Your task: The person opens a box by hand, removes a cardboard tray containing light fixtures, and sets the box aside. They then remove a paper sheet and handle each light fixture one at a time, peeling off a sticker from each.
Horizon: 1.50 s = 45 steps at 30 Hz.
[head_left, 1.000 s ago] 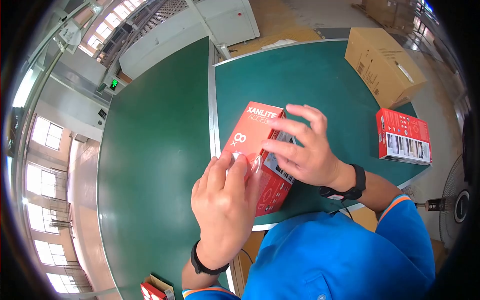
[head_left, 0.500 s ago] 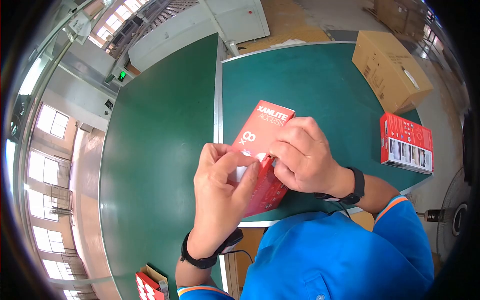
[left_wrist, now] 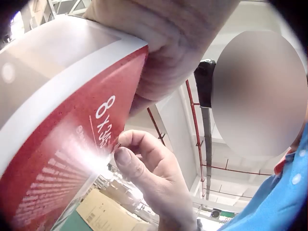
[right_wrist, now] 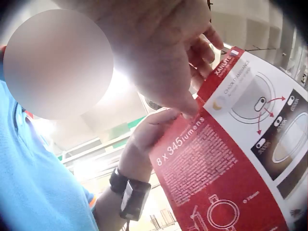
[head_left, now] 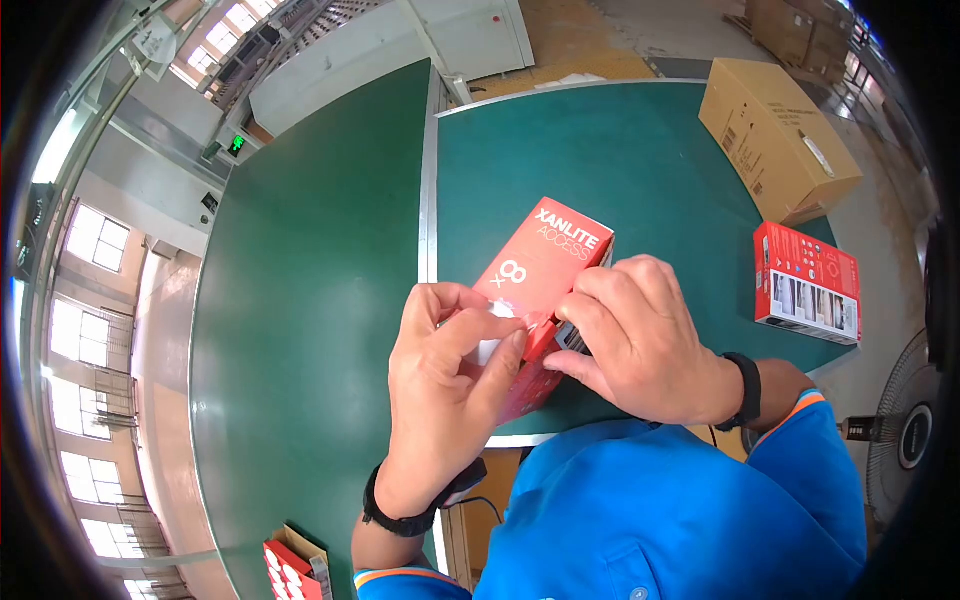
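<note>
A red carton (head_left: 555, 245) printed "XANLITE ACCESS" and "x8" stands tilted between both hands over the green table. My left hand (head_left: 440, 365) pinches its near edge with curled index finger and thumb. Just to the right, the right hand (head_left: 645, 345) has its fingers bent over the carton's right edge, thumb below. In the left wrist view, the fingertips of the right hand (left_wrist: 154, 173) meet at the edge of the red panel (left_wrist: 86, 125). The right wrist view has the carton's printed side (right_wrist: 202, 163) close up, with the left hand (right_wrist: 147, 132) partly hidden behind it.
A brown cardboard box (head_left: 775, 140) stands at the table's far right corner. Nearer lies another red carton (head_left: 808, 285). An open-topped red carton (head_left: 295, 568) is at the lower left. A fan (head_left: 905, 435) stands off the right edge. A metal strip (head_left: 429, 200) divides the green tabletops.
The right hand came from spread fingers above the carton to gripping its right edge. The left hand went from lying flat on the top to pinching the near edge. The carton shifted slightly right.
</note>
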### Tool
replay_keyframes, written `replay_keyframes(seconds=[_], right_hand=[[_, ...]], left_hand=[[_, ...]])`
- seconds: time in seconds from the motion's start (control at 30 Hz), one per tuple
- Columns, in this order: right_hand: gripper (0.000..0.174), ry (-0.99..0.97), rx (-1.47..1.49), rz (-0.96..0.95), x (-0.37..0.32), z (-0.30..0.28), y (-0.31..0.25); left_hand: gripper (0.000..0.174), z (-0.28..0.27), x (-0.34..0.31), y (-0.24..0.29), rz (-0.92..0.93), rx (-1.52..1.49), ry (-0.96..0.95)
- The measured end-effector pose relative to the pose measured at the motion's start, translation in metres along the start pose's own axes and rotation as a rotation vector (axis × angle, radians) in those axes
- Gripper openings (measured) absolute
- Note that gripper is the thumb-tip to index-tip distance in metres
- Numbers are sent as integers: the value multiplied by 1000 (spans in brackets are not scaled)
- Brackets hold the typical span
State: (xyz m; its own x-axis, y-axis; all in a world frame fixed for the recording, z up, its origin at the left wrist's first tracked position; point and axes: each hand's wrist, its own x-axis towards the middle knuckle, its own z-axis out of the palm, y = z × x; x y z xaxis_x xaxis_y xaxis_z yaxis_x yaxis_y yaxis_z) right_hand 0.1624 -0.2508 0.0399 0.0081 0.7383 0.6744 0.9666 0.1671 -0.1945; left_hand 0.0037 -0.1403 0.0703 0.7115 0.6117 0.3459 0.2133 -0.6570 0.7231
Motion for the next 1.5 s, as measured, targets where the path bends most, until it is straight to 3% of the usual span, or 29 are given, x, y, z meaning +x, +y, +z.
replay_keyframes(seconds=[0.17, 0.27, 0.47, 0.7, 0.8, 0.93, 1.13, 1.2, 1.27, 1.4, 1.5], right_hand=[[37, -59, 39, -32, -4, -9, 3], [33, -118, 151, -4, -8, -10, 5], [38, 15, 39, 19, -18, -1, -2], [38, -19, 290, 114, -9, 1, 3], [35, 23, 330, 127, -12, 8, 5], [35, 22, 406, 160, -13, 11, 8], [36, 123, 335, 53, -20, 14, 14], [35, 97, 286, 47, -18, 11, 12], [35, 98, 238, 28, -15, 7, 8], [33, 8, 353, 4, -9, 0, 7], [35, 12, 388, -37, -11, -1, 13]], left_hand=[[9, 4, -4, 3, 22, 22, 5], [9, 3, -6, -5, 144, 40, -16], [8, -3, 1, 0, -103, -116, -16], [7, -5, 4, -17, 35, -193, -91], [9, -7, 1, -4, -113, -188, -149], [9, -6, 0, -6, -97, -194, -129], [8, -7, -2, 2, -98, -181, -165], [8, -8, -1, 4, -148, -191, -168], [9, -8, -1, -2, -87, -173, -184], [10, -11, 0, -6, -11, -144, -206], [7, -11, -2, -4, -71, -186, -222]])
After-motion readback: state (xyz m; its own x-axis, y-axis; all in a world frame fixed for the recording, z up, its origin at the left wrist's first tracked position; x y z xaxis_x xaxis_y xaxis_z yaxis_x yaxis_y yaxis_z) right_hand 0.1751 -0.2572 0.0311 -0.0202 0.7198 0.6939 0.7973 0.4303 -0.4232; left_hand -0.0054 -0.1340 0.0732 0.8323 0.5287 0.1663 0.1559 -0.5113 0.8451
